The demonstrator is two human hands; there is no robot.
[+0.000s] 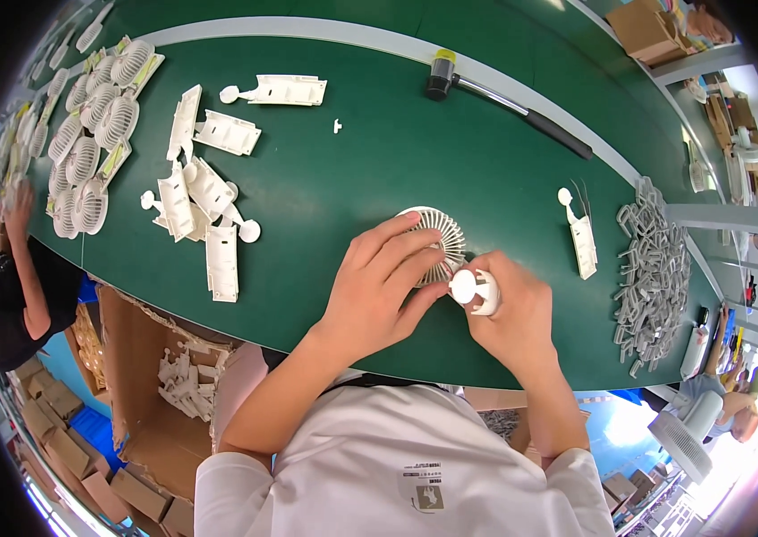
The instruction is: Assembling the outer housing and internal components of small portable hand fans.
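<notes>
Close to my body, over the green table, both hands are together on white plastic fan parts. My left hand (370, 286) is closed around a round ribbed fan head (446, 233), with fingers across its grille. My right hand (518, 313) grips a white fan handle (486, 294) that ends in a small flat disc. The handle's disc end lies by the lower edge of the fan head; whether the two are joined I cannot tell. My right palm and fingers hide most of the handle.
Loose white handle shells (209, 192) lie at left, with assembled fan heads (93, 134) beyond. A mallet (509, 103) rests at the back. To the right are a handle shell with wires (582, 242) and a pile of grey clips (652, 277). A cardboard box (142, 403) stands below left; a co-worker's arm (28, 268) is far left.
</notes>
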